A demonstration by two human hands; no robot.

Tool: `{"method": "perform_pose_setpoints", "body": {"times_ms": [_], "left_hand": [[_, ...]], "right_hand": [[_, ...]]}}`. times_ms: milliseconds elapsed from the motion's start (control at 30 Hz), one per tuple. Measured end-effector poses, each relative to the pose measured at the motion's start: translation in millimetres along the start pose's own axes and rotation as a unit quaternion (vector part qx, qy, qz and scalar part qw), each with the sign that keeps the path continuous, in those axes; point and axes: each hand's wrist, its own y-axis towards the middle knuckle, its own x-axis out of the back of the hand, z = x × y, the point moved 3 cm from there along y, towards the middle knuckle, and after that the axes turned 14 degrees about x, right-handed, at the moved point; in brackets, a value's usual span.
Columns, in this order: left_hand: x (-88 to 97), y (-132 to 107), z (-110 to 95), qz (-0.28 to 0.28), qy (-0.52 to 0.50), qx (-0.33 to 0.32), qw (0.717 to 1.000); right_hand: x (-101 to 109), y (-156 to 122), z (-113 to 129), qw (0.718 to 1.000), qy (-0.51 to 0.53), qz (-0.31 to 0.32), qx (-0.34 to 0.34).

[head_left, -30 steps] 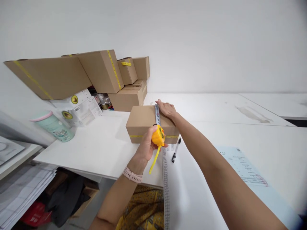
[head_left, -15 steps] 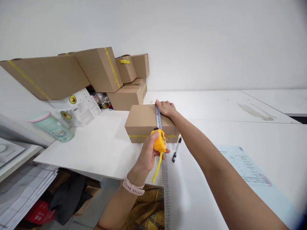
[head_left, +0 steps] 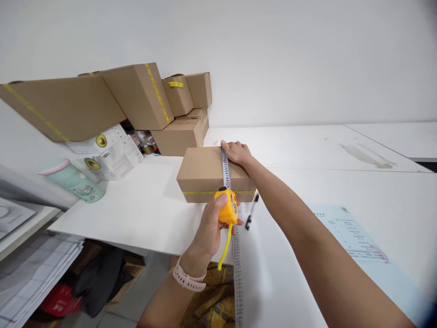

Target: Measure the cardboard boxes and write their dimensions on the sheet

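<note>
A brown cardboard box (head_left: 200, 164) with a yellow tape band along its front lies on the white table. My left hand (head_left: 213, 223) is wrapped round a yellow tape measure (head_left: 226, 207), just in front of the box; a yellow strap dangles from its case. The numbered blade (head_left: 226, 171) is drawn out across the box top, from near to far edge. My right hand (head_left: 237, 153) rests on the far right of the top, its thumb holding the blade's end at the far edge. The blade's tip is hidden under it.
A spiral notebook (head_left: 269, 269) with a black pen (head_left: 251, 212) lies at the right, beside a light blue printed sheet (head_left: 351, 237). Stacked cartons (head_left: 136, 95), white avocado boxes (head_left: 114, 155) and a mint tumbler (head_left: 77, 182) stand at the left. The table's front edge (head_left: 136, 246) runs below.
My left hand has drawn the tape measure slightly towards me, and more of the blade shows over the box. My right hand stays at the far edge. The view has shifted a little.
</note>
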Motion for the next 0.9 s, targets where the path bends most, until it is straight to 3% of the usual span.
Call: {"method": "perform_pose_setpoints", "body": {"times_ms": [467, 567, 633, 733, 833, 900], "left_hand": [[-2.0, -5, -1, -0.002, 0.009, -0.019, 1.0], [-2.9, -2, -3, -0.005, 0.002, -0.022, 1.0], [-1.5, -2, -5, -0.006, -0.004, -0.025, 1.0], [11.0, -10, -9, -0.007, -0.005, -0.066, 0.998], [46.4, -25, -18, -0.063, -0.016, -0.175, 0.982], [79.4, -32, -25, -0.128, -0.018, -0.259, 0.957]], "right_hand": [[-1, -3, 5, 0.996, -0.07, 0.023, 0.043], [-3, -2, 6, 0.999, -0.034, 0.005, 0.041], [1, 0, 4, 0.998, 0.029, -0.053, 0.027], [20, -8, -13, 0.967, 0.12, -0.223, -0.017], [40, -38, -38, 0.916, 0.17, -0.36, -0.055], [44, -69, -54, 0.895, 0.214, -0.38, -0.093]]}}
